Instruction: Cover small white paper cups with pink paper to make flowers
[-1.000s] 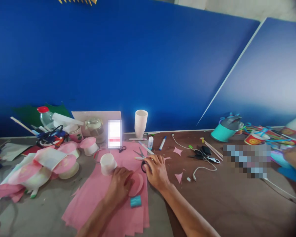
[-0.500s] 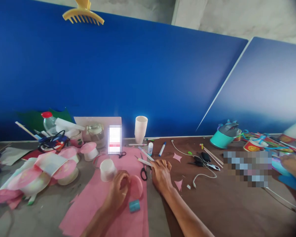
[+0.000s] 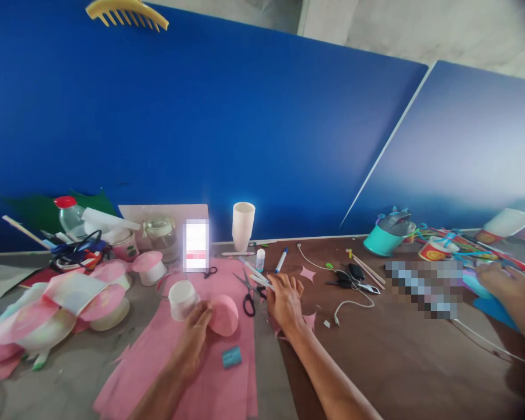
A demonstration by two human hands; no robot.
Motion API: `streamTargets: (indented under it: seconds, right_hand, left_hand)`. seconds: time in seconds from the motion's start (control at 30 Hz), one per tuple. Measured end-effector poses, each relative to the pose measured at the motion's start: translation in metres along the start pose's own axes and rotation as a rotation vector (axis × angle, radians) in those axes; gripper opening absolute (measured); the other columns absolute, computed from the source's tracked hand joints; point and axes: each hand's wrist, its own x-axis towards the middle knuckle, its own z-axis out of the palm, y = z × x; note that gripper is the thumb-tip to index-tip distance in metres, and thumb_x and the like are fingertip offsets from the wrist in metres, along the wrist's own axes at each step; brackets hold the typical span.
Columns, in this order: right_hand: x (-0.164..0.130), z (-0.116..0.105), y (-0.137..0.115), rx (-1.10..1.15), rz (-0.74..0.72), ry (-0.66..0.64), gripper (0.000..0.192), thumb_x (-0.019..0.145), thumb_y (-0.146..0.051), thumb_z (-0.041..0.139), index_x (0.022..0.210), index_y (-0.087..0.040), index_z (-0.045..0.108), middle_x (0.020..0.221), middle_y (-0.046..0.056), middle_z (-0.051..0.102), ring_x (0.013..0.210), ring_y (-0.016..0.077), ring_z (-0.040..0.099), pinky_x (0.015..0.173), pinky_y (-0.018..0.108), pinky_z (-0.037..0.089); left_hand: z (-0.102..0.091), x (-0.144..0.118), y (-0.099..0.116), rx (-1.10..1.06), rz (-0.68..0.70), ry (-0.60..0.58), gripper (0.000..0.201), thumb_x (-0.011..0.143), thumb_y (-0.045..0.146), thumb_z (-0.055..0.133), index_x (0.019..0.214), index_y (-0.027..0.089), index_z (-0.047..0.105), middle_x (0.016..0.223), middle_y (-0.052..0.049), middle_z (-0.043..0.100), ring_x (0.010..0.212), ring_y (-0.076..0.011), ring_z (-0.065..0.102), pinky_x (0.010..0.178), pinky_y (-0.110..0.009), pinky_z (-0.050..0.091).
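Toward the table's left edge sit finished-looking pink-covered cups [image 3: 109,291], so part of the work appears done. Nearer the middle, on the pink paper sheets [image 3: 188,373], the left hand [image 3: 195,335] has its fingers curled around a pink-wrapped cup [image 3: 224,315], beside a bare white cup [image 3: 181,299] not yet covered. Just right, the right hand [image 3: 285,300] closes on a white pen-like stick [image 3: 259,280], next to the black-handled scissors [image 3: 247,294]. At the table's far right edge, another person's hand [image 3: 503,283] works separately.

Left hand [image 3: 195,337] lifted pink disc [image 3: 223,315]
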Motion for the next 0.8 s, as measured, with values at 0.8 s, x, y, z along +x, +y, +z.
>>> streamTargets:
  seconds: [0.8]
  right_hand:
    - [-0.007, 0.015, -0.01, 0.119, -0.119, 0.033, 0.032, 0.089, -0.015, 0.051, 0.119, -0.021, 0.062, 0.108, 0.009, 0.067, 0.104, 0.0269, 0.054, 0.093, 0.042, 0.038]
  left_hand:
    - [0.004, -0.002, 0.011, -0.035, -0.127, -0.199, 0.033, 0.063, 0.033, 0.084, 0.091, 0.024, 0.072, 0.088, -0.002, 0.074, 0.084, -0.023, 0.069, 0.071, -0.034, 0.059]
